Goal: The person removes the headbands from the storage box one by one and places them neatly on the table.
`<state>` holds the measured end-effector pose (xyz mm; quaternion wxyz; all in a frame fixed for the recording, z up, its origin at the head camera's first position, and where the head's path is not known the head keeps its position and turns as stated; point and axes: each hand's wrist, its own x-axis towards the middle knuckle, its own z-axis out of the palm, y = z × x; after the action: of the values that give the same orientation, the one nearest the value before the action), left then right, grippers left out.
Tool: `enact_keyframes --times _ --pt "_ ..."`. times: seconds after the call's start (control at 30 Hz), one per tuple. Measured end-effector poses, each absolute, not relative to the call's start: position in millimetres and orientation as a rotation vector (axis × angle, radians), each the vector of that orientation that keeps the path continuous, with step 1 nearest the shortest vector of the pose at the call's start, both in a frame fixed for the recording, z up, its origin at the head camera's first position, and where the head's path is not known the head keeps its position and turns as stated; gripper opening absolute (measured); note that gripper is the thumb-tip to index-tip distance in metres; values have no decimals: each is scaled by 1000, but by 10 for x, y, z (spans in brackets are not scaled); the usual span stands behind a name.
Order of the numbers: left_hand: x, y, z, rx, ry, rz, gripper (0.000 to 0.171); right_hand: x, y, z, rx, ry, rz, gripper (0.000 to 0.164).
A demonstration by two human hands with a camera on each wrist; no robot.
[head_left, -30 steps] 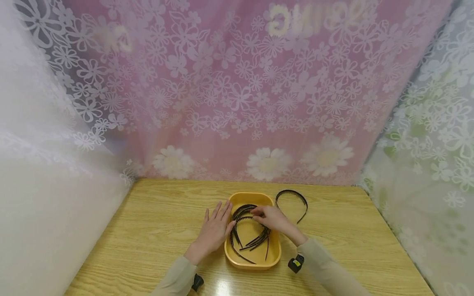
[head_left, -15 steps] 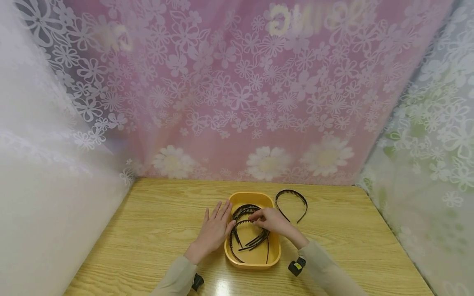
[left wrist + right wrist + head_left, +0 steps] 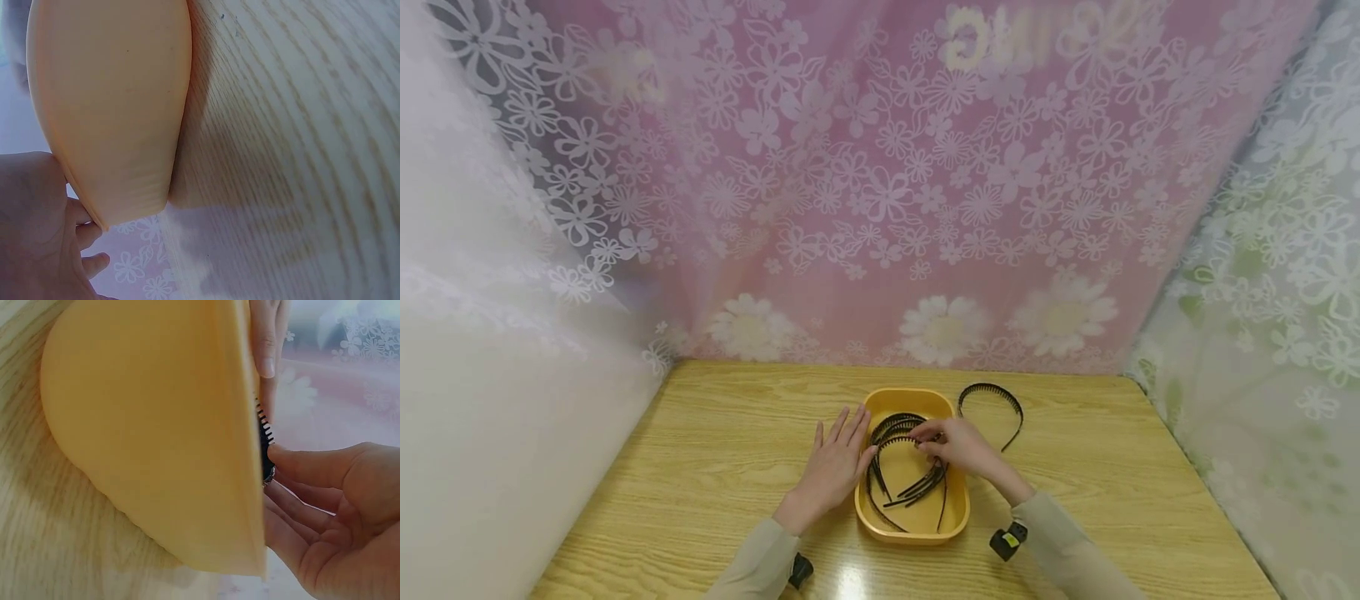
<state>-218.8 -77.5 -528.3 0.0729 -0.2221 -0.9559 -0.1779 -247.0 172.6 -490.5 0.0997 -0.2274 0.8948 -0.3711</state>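
Observation:
A yellow plastic tub (image 3: 912,538) stands on the table with several black toothed headbands (image 3: 917,490) lying nested inside it. My left hand (image 3: 831,473) rests on the tub's left rim, fingers straight; in the left wrist view the fingers (image 3: 87,236) touch that rim. My right hand (image 3: 961,448) reaches over the right rim and pinches the band of one headband (image 3: 265,447) between thumb and fingers. That headband's teeth show above the rim in the right wrist view. Its ends hang down toward the tub's near side.
One more black toothed headband (image 3: 1018,408) lies on the wooden table (image 3: 737,433), just behind and right of the tub. Flowered sheets (image 3: 880,208) hang at the back and both sides.
My right hand shifts slightly, first toward me and then back to the right, and the pinched headband swings a little with it. The left hand and the tub stay put.

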Motion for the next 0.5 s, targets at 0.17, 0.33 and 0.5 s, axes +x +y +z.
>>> enact_keyframes --times 0.17,0.33,0.5 --pt "-2216 -759 -5289 -657 -2880 -538 59 -2540 1803 -4839 -668 2702 -1103 25" --pt "-2234 -745 -5290 -652 -2885 -537 60 -2605 1902 -4752 -639 2711 -1124 27" --pt "-2227 -754 -5299 -654 -2884 -513 60 -2619 1985 -4691 -594 2689 -1205 28"
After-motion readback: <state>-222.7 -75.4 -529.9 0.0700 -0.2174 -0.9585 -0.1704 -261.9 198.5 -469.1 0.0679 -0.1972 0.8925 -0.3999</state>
